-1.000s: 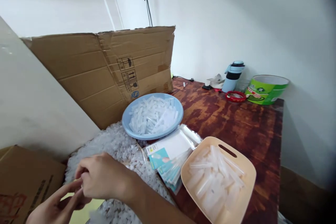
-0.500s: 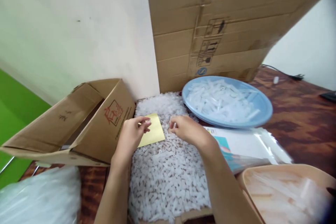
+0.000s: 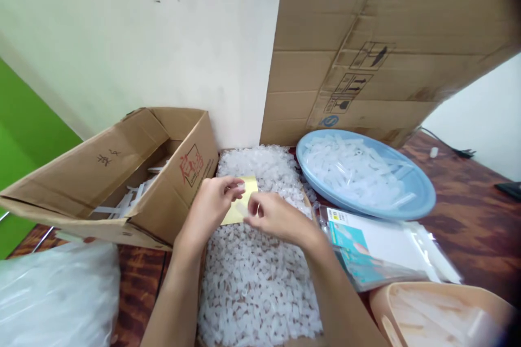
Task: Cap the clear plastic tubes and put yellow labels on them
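My left hand (image 3: 222, 198) is closed in a pinch, with a small clear plastic piece (image 3: 241, 186) at its fingertips. Close beside it, my right hand (image 3: 272, 216) has thumb and finger curled together; a faint pale shape lies at their tips, too blurred to name. Under both hands is a yellow paper sheet (image 3: 233, 216), partly covered by them. It rests on a wide layer of small translucent plastic pieces (image 3: 256, 287), with a heap of clear pieces (image 3: 264, 165) behind.
An open cardboard box (image 3: 171, 222) with white strips stands left, a white plastic bag (image 3: 57, 293) before it. To the right are a blue basin (image 3: 425, 195) of clear strips, packaged plastic sleeves (image 3: 391, 244) and a peach tub (image 3: 380, 309). A large carton (image 3: 309, 76) stands behind.
My right hand has moved left and nearer, over the yellow sheet's edge and close to my left hand. The camera view has shifted, so more of the left box's inside shows.
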Motion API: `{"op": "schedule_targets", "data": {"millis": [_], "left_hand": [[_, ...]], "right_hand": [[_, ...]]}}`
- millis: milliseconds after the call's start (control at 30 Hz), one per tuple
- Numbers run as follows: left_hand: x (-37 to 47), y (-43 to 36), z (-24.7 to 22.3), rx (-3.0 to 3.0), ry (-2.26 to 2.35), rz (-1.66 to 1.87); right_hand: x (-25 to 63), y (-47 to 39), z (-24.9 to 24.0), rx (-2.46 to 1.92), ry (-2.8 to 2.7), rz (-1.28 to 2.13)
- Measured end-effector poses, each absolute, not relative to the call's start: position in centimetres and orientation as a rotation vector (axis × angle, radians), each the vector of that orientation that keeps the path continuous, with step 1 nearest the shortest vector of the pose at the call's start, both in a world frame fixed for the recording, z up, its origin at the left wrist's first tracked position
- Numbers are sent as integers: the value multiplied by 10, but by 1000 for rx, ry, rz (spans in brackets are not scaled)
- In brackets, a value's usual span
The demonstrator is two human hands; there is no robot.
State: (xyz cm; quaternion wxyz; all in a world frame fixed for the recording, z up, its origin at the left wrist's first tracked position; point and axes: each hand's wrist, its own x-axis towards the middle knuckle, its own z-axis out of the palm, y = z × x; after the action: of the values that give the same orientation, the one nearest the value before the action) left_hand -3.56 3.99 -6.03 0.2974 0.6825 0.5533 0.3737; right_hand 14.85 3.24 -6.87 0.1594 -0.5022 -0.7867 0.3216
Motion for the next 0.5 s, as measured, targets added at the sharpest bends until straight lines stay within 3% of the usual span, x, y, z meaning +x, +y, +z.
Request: {"op": "schedule_targets", "data": {"millis": [200,500], "left_hand": [[-27,36,-57,1864,1375,984],[-19,35,-58,2080,1410,949]], "right_hand": [[166,40,-54,-930,-1420,1024],[162,40,-62,-1069,-1721,860]]}}
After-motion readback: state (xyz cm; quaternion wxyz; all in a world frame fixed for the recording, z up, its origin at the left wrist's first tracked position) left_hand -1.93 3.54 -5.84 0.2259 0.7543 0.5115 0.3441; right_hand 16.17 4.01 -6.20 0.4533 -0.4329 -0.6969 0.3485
